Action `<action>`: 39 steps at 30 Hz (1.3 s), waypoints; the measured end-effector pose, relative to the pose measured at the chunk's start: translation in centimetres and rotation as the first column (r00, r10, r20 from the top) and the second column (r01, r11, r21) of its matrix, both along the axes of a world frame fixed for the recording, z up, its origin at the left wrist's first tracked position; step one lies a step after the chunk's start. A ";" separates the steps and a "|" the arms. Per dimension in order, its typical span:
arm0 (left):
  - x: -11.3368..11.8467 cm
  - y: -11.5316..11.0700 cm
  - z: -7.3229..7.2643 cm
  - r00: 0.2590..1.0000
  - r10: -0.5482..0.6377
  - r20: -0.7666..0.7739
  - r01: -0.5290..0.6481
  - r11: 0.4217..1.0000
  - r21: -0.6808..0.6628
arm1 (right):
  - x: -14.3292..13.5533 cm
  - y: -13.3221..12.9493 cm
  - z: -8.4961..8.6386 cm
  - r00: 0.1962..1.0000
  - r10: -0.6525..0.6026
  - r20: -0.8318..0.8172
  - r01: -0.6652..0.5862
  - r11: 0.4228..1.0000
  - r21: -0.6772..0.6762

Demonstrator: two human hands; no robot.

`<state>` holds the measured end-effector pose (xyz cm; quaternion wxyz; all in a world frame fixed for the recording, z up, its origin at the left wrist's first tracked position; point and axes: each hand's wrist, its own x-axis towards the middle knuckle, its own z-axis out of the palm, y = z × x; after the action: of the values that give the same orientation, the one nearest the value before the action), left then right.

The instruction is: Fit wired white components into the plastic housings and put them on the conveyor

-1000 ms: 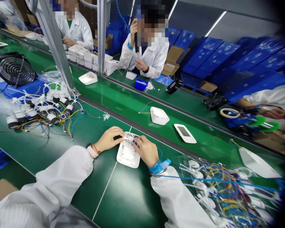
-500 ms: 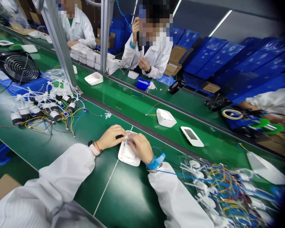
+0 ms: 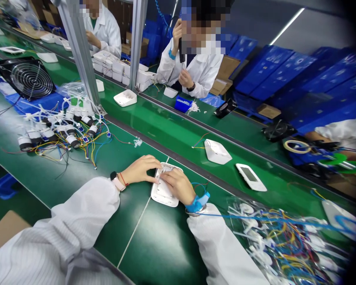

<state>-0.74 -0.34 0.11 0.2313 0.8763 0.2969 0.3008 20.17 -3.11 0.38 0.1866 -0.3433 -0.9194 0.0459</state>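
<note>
I have the white case (image 3: pixel 165 198) lying open side up on the green table (image 3: pixel 157 241), just short of the belt (image 3: pixel 178 127). My left hand (image 3: pixel 144 171) reaches its upper left edge, thumb and forefinger apart with the tips at the case; I can't tell whether they pinch anything. My right hand (image 3: pixel 178 185) bends over the upper right part, fingertips down inside; they hide what they touch, so I can't tell what that grip is on.

Near the left hand I see small white rings (image 3: pixel 138 142), and farther left a heap of wired cylinders (image 3: pixel 73 141). A tangle of wires (image 3: pixel 284 237) lies right of my right sleeve. On the belt rest a white shell (image 3: pixel 217 152) and a panel (image 3: pixel 251 177) with a grey window. Across it, a co-worker (image 3: pixel 209 67) grips a dark tool (image 3: pixel 182 52).
</note>
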 end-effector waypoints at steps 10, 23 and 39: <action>0.1 0.7 -0.8 1.000 0.008 0.026 -0.006 0.998 -0.069 | -1.7 -0.3 0.2 0.992 -0.067 0.105 0.064 0.998 0.029; 0.2 -0.1 -0.8 0.998 0.048 -0.041 -0.051 0.996 -0.075 | 3.9 -2.1 2.0 0.899 -0.387 -0.207 0.411 0.907 0.090; 1.4 -0.5 0.6 0.993 0.060 -0.101 -0.048 0.992 0.113 | 2.3 -2.2 1.9 0.908 -0.419 0.020 0.418 0.907 0.041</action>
<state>0.67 -0.83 0.71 0.1585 0.8938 0.3153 0.2766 22.46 -5.32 2.33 0.1853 -0.5296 -0.8276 -0.0162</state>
